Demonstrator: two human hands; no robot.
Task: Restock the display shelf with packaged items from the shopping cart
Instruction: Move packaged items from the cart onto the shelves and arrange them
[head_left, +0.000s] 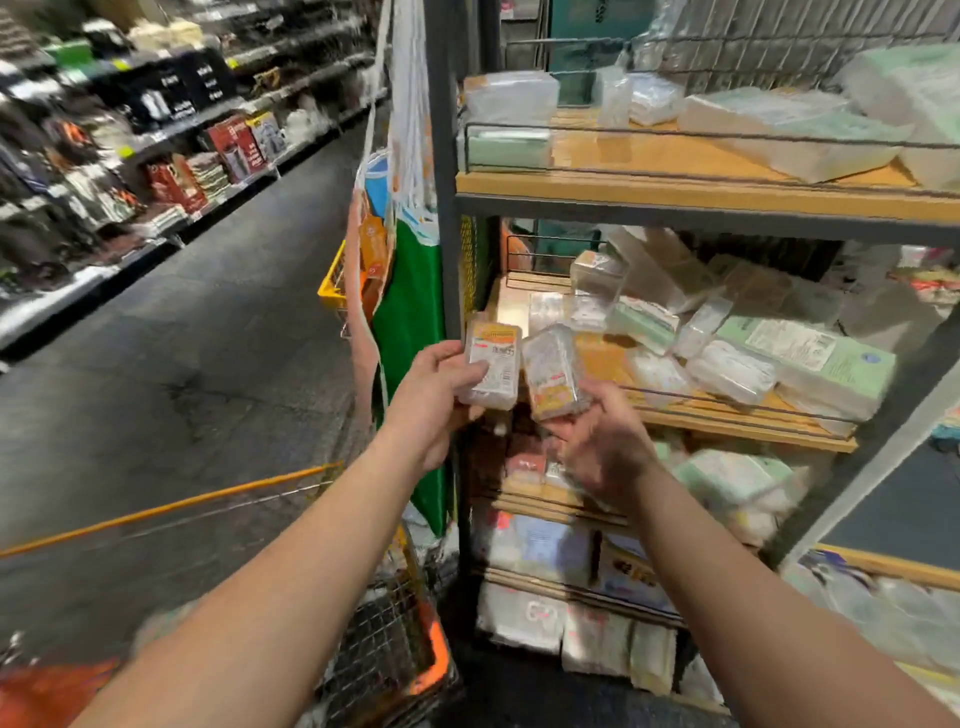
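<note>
My left hand (434, 397) grips a clear plastic packet with an orange and white label (493, 364), held upright in front of the shelf unit's left post. My right hand (597, 441) holds a second, similar clear packet with an orange label (553, 374), tilted beside the first. Both packets hover at the front left of the middle wooden shelf (727, 415) of the display rack. The orange wire shopping cart (384, 639) stands below my left forearm, its contents blurred.
The middle shelf holds several clear and pale green packets (810, 358) piled to the right. The top shelf (649, 176) carries white and green packs. Lower shelves hold more packets. A green hanging bag (410, 332) lies left of the post. An aisle with stocked shelving runs left.
</note>
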